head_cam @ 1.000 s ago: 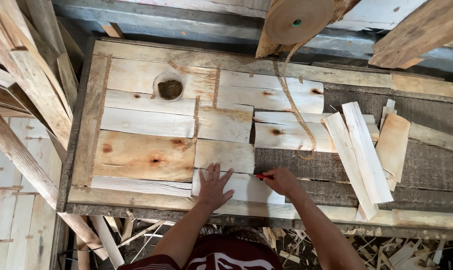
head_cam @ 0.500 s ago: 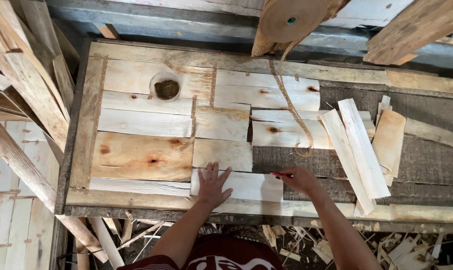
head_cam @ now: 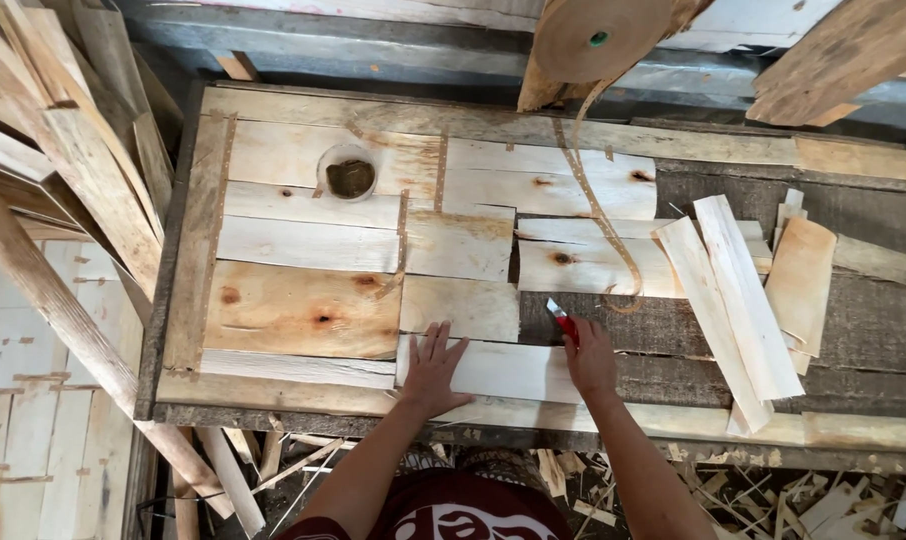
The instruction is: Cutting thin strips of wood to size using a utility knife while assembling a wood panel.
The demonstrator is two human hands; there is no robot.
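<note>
At lower centre, the left hand lies spread flat, pinning a pale veneer strip to the desk, while the right hand is clenched around a red cutter at the strip's right end.

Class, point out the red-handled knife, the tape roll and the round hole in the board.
red-handled knife (head_cam: 562, 319), head view, red handle above right hand.
tape roll (head_cam: 601, 38), head view, flat face.
round hole (head_cam: 350, 178), head view, dark centre.

Pale knotted veneer sheet, red-handled knife, brown tape roll.
</note>
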